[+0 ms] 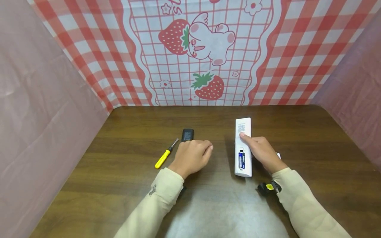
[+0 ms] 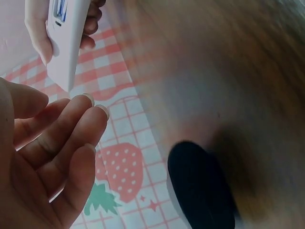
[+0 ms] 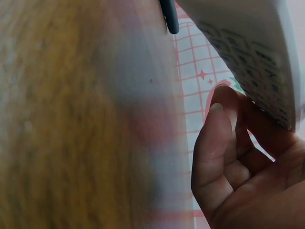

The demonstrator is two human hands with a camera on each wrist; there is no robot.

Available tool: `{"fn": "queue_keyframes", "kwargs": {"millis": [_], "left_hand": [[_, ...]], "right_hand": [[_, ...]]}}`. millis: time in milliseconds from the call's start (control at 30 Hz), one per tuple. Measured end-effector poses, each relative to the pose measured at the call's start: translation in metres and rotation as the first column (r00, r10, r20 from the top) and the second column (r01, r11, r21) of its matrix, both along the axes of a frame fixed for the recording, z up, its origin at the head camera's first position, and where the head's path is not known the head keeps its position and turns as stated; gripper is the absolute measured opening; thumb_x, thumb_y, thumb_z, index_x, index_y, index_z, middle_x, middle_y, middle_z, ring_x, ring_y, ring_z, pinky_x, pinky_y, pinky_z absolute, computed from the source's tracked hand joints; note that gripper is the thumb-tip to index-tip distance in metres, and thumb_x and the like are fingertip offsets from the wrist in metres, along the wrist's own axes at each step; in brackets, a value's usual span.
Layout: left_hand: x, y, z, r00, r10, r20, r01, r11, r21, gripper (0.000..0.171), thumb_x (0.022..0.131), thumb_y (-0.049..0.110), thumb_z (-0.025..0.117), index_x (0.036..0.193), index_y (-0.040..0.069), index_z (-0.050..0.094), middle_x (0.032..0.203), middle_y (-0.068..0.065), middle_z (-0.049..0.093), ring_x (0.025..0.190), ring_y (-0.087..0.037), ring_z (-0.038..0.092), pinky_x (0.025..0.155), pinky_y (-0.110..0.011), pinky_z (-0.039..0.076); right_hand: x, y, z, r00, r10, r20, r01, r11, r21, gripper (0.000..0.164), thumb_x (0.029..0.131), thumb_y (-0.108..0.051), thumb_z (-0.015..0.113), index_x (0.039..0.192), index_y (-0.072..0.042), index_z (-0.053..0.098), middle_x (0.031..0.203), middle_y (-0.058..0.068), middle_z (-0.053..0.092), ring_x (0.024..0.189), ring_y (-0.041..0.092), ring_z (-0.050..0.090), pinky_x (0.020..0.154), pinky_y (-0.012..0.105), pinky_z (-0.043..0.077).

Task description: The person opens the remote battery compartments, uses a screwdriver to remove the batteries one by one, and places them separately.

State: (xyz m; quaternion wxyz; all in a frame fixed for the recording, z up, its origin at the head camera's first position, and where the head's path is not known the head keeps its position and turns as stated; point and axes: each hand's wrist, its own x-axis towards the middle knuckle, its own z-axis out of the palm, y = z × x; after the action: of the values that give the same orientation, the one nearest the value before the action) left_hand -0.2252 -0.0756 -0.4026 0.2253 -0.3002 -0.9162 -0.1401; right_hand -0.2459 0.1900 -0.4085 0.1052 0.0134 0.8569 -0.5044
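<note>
My right hand point(image 1: 265, 152) grips a white remote control point(image 1: 243, 145), thumb on its back and fingers beneath. The battery bay faces up with its cover off, and blue batteries point(image 1: 241, 161) lie in it. Rows of buttons show on the other face in the right wrist view. My left hand point(image 1: 193, 154) holds nothing, its fingers loosely bent in the left wrist view. Partly hidden beyond that hand is a black object point(image 1: 187, 135) with printed text. A yellow-handled screwdriver point(image 1: 163, 158) lies left of the hand.
The brown wooden table point(image 1: 131, 132) ends at a red-and-white checked cloth point(image 1: 205, 86) with strawberries. Pink drapes point(image 1: 53, 99) hang on both sides. A small white edge point(image 1: 278, 155) shows behind the right hand; its kind is hidden.
</note>
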Motion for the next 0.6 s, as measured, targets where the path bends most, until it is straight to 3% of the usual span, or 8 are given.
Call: {"fn": "queue_keyframes", "kwargs": {"millis": [233,600], "left_hand": [[0.002,-0.010,0.000,1.000,0.013,-0.012,-0.013,1.000,0.000,0.023,0.101,0.029,0.056,0.096,0.019,0.076,0.077,0.009,0.070,0.061,-0.008,0.062,0.047,-0.034,0.044],[0.003,-0.022,-0.006,0.999,0.052,0.003,-0.052,0.999,0.015,0.024,0.101,0.028,0.054,0.095,0.018,0.076,0.086,0.007,0.072,0.069,-0.012,0.066,0.053,-0.039,0.051]], "right_hand": [[0.000,0.000,-0.001,1.000,0.000,-0.001,0.000,1.000,0.004,0.082,0.093,-0.072,0.046,0.114,0.003,0.069,0.093,0.010,0.073,0.083,0.019,0.065,0.077,0.034,0.047],[0.000,0.000,-0.002,1.000,0.000,0.001,0.000,1.000,-0.005,0.080,0.093,-0.071,0.047,0.112,0.003,0.069,0.093,0.010,0.073,0.082,0.019,0.064,0.076,0.034,0.048]]}}
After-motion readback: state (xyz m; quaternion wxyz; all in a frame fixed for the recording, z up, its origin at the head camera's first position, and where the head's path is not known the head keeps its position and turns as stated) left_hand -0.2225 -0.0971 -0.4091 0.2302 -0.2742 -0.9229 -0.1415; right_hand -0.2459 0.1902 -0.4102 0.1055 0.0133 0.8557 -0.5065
